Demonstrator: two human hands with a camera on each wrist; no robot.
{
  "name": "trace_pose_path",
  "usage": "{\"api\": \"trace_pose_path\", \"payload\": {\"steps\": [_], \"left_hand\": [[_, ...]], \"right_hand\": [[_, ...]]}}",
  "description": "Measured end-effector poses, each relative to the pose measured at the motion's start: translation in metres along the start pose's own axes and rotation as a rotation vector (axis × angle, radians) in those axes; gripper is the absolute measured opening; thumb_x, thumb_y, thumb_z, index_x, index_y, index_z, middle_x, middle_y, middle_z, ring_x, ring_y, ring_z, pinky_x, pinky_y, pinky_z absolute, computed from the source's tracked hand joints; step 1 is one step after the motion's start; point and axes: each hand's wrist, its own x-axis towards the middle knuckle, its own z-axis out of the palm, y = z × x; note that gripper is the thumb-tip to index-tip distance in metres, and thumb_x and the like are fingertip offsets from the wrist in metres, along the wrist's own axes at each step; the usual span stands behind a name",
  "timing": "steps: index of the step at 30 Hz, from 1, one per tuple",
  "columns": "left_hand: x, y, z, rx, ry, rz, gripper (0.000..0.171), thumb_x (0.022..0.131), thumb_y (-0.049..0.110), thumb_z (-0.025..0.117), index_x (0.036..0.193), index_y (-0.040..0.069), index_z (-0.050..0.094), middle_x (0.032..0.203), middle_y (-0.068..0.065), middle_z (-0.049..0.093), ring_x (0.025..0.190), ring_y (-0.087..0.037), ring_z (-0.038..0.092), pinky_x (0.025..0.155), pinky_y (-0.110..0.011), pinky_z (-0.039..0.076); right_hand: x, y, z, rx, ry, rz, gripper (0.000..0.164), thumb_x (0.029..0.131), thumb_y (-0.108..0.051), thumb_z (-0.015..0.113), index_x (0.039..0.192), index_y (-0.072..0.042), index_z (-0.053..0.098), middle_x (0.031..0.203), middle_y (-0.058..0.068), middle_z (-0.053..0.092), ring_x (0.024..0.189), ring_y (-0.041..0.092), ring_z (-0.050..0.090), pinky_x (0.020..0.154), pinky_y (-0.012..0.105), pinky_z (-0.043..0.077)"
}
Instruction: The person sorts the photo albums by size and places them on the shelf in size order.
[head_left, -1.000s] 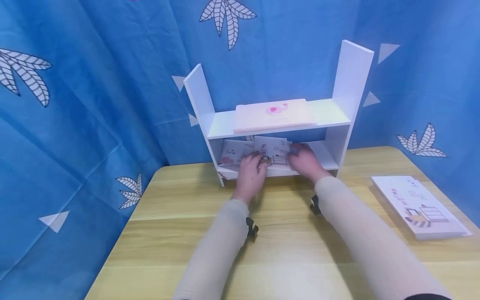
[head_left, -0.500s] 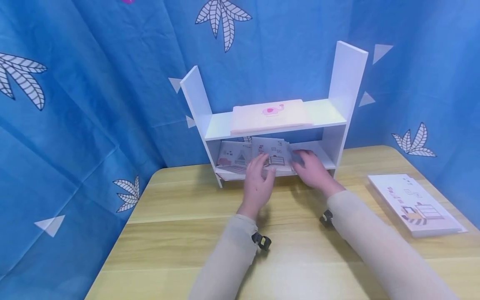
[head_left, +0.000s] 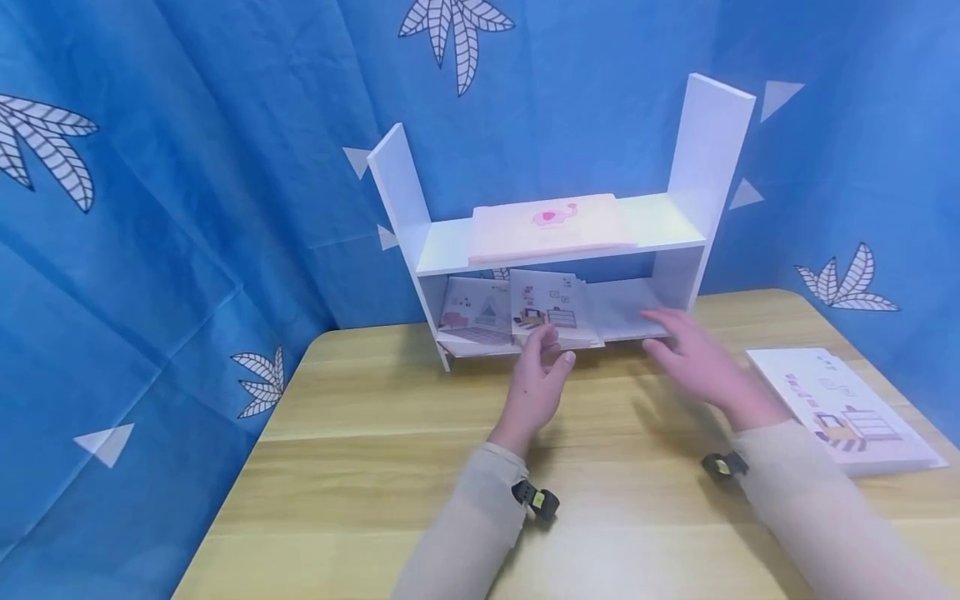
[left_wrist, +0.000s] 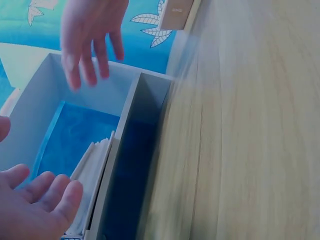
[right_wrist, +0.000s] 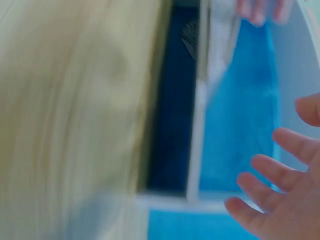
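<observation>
A white two-tier shelf (head_left: 678,225) stands at the back of the table. Two groups of thin picture books lie side by side on its lower board: the left book (head_left: 474,315) shows a tent drawing, the middle stack (head_left: 553,302) a yellow digger. My left hand (head_left: 531,390) is just in front of the middle stack, fingers relaxed and holding nothing. To the right, my right hand (head_left: 701,364) hovers before the shelf's lower right end, fingers spread and holding nothing. The left wrist view shows book edges (left_wrist: 94,182) beyond the left hand's fingers.
Pale pink books with an elephant cover (head_left: 551,229) lie on the upper board. Another stack of digger books (head_left: 855,417) sits on the wooden table (head_left: 337,467) at the right, beside the right forearm. A blue patterned curtain (head_left: 225,167) hangs close behind.
Both hands have come away from the middle stack toward the person. The right hand has moved well to the right, the left slightly right. The stack now lies uncovered on the lower board.
</observation>
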Motion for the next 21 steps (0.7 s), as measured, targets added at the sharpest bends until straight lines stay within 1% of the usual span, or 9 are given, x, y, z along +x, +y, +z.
{"api": "trace_pose_path", "payload": {"steps": [4, 5, 7, 9, 11, 14, 16, 18, 21], "left_hand": [[0.001, -0.002, 0.000, -0.012, -0.018, -0.040, 0.058, 0.102, 0.030, 0.060, 0.153, 0.014, 0.040, 0.147, -0.005, 0.052, 0.130, -0.017, 0.053, 0.107, -0.035, 0.045], [0.001, -0.002, 0.000, -0.017, -0.021, -0.051, 0.057, 0.102, 0.030, 0.060, 0.153, 0.015, 0.040, 0.146, -0.004, 0.053, 0.129, -0.017, 0.053, 0.107, -0.036, 0.045], [0.000, -0.003, 0.001, -0.024, -0.024, -0.075, 0.057, 0.101, 0.032, 0.060, 0.153, 0.016, 0.041, 0.144, -0.003, 0.054, 0.128, -0.016, 0.054, 0.107, -0.037, 0.045], [0.000, -0.005, 0.003, -0.055, -0.033, -0.107, 0.055, 0.101, 0.033, 0.061, 0.151, 0.017, 0.044, 0.142, -0.003, 0.055, 0.126, -0.017, 0.056, 0.103, -0.042, 0.048], [0.000, -0.007, 0.004, -0.084, -0.044, -0.140, 0.052, 0.101, 0.034, 0.060, 0.149, 0.018, 0.046, 0.142, -0.003, 0.056, 0.123, -0.018, 0.057, 0.099, -0.044, 0.052], [0.001, -0.010, 0.007, -0.129, -0.058, -0.176, 0.048, 0.101, 0.036, 0.060, 0.145, 0.021, 0.050, 0.142, -0.004, 0.057, 0.119, -0.023, 0.061, 0.093, -0.046, 0.055], [0.001, -0.012, 0.009, -0.139, -0.065, -0.188, 0.047, 0.101, 0.035, 0.060, 0.145, 0.021, 0.050, 0.141, -0.004, 0.057, 0.117, -0.028, 0.062, 0.094, -0.044, 0.054], [0.002, -0.013, 0.011, -0.146, -0.070, -0.197, 0.048, 0.102, 0.035, 0.060, 0.146, 0.020, 0.050, 0.140, -0.004, 0.057, 0.116, -0.033, 0.063, 0.095, -0.043, 0.054], [0.002, -0.014, 0.011, -0.134, -0.086, -0.216, 0.049, 0.102, 0.036, 0.059, 0.147, 0.020, 0.049, 0.140, -0.003, 0.057, 0.113, -0.037, 0.064, 0.095, -0.046, 0.053]], "right_hand": [[-0.019, 0.015, -0.030, 0.014, -0.015, 0.109, 0.068, 0.107, -0.047, 0.042, 0.162, -0.013, 0.022, 0.162, 0.026, 0.023, 0.136, 0.056, 0.033, 0.104, 0.077, 0.026], [-0.023, 0.019, -0.037, 0.025, -0.013, 0.129, 0.069, 0.107, -0.047, 0.042, 0.163, -0.013, 0.019, 0.162, 0.027, 0.022, 0.139, 0.058, 0.026, 0.105, 0.078, 0.022], [-0.029, 0.028, -0.049, 0.026, -0.004, 0.162, 0.070, 0.107, -0.048, 0.041, 0.163, -0.013, 0.017, 0.160, 0.031, 0.023, 0.135, 0.060, 0.030, 0.102, 0.079, 0.026], [-0.033, 0.037, -0.063, 0.022, -0.002, 0.178, 0.070, 0.108, -0.046, 0.040, 0.163, -0.011, 0.016, 0.157, 0.036, 0.024, 0.130, 0.063, 0.033, 0.098, 0.080, 0.028], [-0.038, 0.047, -0.076, 0.026, 0.000, 0.196, 0.069, 0.109, -0.044, 0.039, 0.162, -0.007, 0.017, 0.154, 0.038, 0.026, 0.129, 0.063, 0.034, 0.097, 0.079, 0.029], [-0.046, 0.060, -0.094, 0.047, -0.004, 0.233, 0.067, 0.109, -0.044, 0.037, 0.160, -0.002, 0.022, 0.153, 0.037, 0.030, 0.130, 0.063, 0.032, 0.097, 0.078, 0.027], [-0.051, 0.068, -0.103, 0.054, -0.011, 0.252, 0.068, 0.109, -0.045, 0.035, 0.159, 0.000, 0.024, 0.153, 0.036, 0.031, 0.133, 0.062, 0.029, 0.098, 0.078, 0.025], [-0.056, 0.075, -0.111, 0.053, -0.033, 0.267, 0.069, 0.109, -0.047, 0.035, 0.159, 0.000, 0.024, 0.154, 0.037, 0.029, 0.133, 0.063, 0.027, 0.098, 0.079, 0.023], [-0.064, 0.088, -0.120, 0.060, -0.092, 0.307, 0.073, 0.109, -0.050, 0.032, 0.159, 0.001, 0.018, 0.156, 0.039, 0.020, 0.137, 0.065, 0.018, 0.099, 0.080, 0.019]]}}
